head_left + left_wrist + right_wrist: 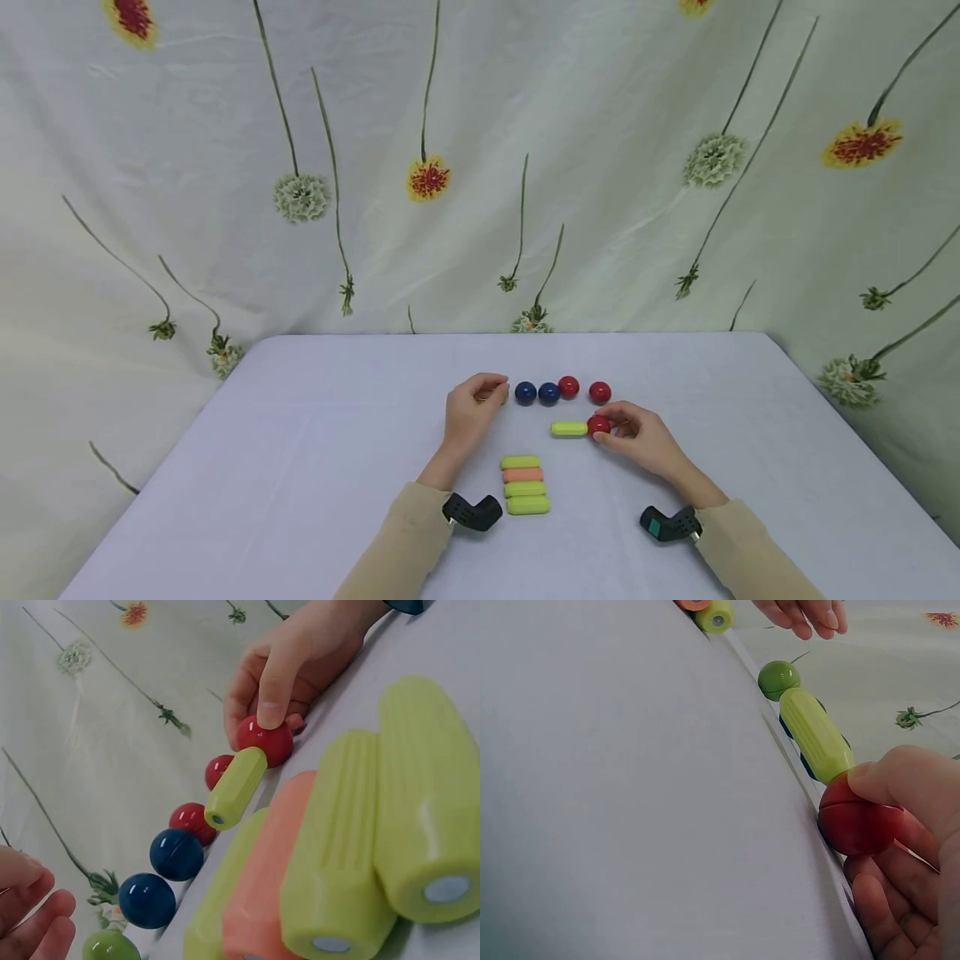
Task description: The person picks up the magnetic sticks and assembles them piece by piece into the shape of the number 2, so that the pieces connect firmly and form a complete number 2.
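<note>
While table [315, 483] bears rods [525, 489], right hand [643, 435] grips ball [597, 425].

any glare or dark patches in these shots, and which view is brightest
Head view: brightest of the three, with a small glint on the red ball in the right hand; left wrist view: dimmer, with soft highlights on the dark blue balls; right wrist view: also dim, with a highlight on the green ball and the white table surface darkening toward the lower left corner.

Whitish table [300, 467]; pale cloth [600, 100] behind, printed with long-stemmed flowers [428, 179].
</note>
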Motion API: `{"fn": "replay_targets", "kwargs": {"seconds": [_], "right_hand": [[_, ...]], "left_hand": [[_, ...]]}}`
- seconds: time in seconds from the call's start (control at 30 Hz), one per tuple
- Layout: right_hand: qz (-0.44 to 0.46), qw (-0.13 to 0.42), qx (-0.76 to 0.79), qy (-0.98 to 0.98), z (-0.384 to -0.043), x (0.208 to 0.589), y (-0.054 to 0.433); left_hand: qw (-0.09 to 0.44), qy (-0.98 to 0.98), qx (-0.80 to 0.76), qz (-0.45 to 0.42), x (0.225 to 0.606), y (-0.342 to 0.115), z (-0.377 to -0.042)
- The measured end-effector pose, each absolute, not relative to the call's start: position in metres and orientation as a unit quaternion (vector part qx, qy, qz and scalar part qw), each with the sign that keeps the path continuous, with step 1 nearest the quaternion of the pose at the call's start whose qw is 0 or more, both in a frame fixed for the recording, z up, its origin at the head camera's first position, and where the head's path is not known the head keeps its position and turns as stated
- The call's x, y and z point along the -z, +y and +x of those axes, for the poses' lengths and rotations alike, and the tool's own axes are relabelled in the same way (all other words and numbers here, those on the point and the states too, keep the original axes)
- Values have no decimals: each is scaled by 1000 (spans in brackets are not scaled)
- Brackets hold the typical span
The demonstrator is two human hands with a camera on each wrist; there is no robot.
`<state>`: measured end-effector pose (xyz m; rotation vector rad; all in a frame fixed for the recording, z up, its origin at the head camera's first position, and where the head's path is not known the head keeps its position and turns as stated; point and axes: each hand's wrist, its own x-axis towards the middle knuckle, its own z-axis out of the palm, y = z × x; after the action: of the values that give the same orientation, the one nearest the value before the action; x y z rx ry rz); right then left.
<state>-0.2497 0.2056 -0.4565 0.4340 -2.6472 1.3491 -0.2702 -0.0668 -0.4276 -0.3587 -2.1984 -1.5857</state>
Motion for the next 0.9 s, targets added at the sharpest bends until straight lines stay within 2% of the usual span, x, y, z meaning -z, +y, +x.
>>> {"fn": "replay_targets", "kwargs": {"seconds": [0.17, 0.4, 0.7, 0.9], "right_hand": [[147, 69, -447, -880, -250, 458, 206], [146, 71, -445, -881, -249, 457, 206], [144, 71, -441, -883, -249, 457, 205], [142, 68, -442, -883, -249, 456, 204]], "left_hand": [[247, -783, 562, -102, 427, -72, -273], [272, -788, 544, -93, 433, -75, -275], [229, -827, 503, -106, 444, -78, -277], [223, -838, 482, -124, 446, -78, -276]]}}
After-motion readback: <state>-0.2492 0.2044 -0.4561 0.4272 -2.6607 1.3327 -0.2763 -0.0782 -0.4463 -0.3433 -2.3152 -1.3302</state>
